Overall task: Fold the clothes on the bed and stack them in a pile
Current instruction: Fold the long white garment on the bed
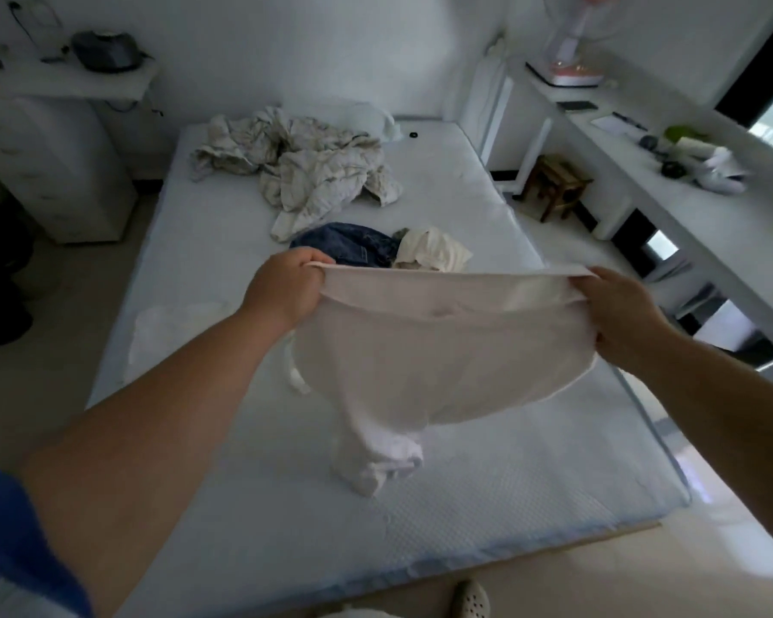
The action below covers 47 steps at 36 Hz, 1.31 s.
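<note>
1. Currently, your left hand (286, 285) and right hand (621, 307) each pinch one end of the pale cream fabric garment's (425, 354) waistband at frame centre.
2. Its long axis hangs downward; the lower end rests bunched on the white mattress (532, 475), equally near both hands.

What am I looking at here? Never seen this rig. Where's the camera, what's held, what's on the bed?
There is no robot: a person wears one wide-angle camera on the head, looking forward and down, so you see their own arms. The left hand and right hand each grip the top edge of a white garment, stretched between them, its lower end bunched on the bed. Beyond it lie blue jeans, a cream garment and a crumpled pale blanket. Nothing looks stacked yet.
</note>
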Each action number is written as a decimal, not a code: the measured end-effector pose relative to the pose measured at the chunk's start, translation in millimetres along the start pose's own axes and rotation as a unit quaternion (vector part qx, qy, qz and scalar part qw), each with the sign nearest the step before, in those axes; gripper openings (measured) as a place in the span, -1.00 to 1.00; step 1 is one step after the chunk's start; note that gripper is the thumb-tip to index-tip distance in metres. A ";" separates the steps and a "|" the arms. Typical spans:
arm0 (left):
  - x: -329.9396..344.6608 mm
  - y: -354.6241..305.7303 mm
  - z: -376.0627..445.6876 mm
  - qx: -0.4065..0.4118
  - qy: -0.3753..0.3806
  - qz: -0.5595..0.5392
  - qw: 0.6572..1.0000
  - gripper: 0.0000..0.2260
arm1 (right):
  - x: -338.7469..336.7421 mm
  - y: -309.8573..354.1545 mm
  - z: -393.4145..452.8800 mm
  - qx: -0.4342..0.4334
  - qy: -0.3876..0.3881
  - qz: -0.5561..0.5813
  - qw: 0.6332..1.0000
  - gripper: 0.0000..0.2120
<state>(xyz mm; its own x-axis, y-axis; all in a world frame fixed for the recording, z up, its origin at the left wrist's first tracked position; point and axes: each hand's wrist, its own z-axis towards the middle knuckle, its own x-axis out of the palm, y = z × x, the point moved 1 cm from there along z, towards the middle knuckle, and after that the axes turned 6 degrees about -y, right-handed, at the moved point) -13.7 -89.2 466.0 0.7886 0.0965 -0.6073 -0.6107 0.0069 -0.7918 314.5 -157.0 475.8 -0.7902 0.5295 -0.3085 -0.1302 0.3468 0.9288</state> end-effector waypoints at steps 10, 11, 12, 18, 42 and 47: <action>27.1 -93.4 30.1 -0.009 -0.020 0.022 1.000 -0.79 | -91.0 41.9 13.8 -0.212 0.157 -0.257 0.930 -0.61; 32.1 -98.0 32.7 -0.031 -0.014 0.011 0.999 -0.79 | -97.9 42.9 14.8 -0.235 0.149 -0.294 0.914 -0.46; 36.6 -102.4 34.8 -0.052 -0.014 -0.004 0.999 -0.79 | -104.9 43.0 14.9 -0.270 0.133 -0.342 0.890 -0.35; 61.0 -129.7 28.8 -0.125 -0.003 -0.048 0.991 -0.83 | -139.9 42.0 28.8 -0.521 0.039 -0.421 0.741 -0.37; 166.8 -133.2 -47.9 -0.168 0.186 -0.259 0.933 -0.55 | -194.7 -4.5 94.2 -0.309 0.026 -0.243 0.919 -0.84; 181.0 -134.4 -51.9 -0.037 0.090 0.047 0.994 -0.55 | -202.7 -5.2 98.6 -0.276 0.034 -0.278 0.919 -0.48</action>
<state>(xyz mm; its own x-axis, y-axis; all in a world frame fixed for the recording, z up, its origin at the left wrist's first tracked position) 214.8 -124.4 459.1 0.7330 -0.0857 -0.6749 -0.6800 -0.0667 -0.7301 534.4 -189.7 513.3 -0.5425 0.3323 -0.7715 -0.7951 0.0933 0.5993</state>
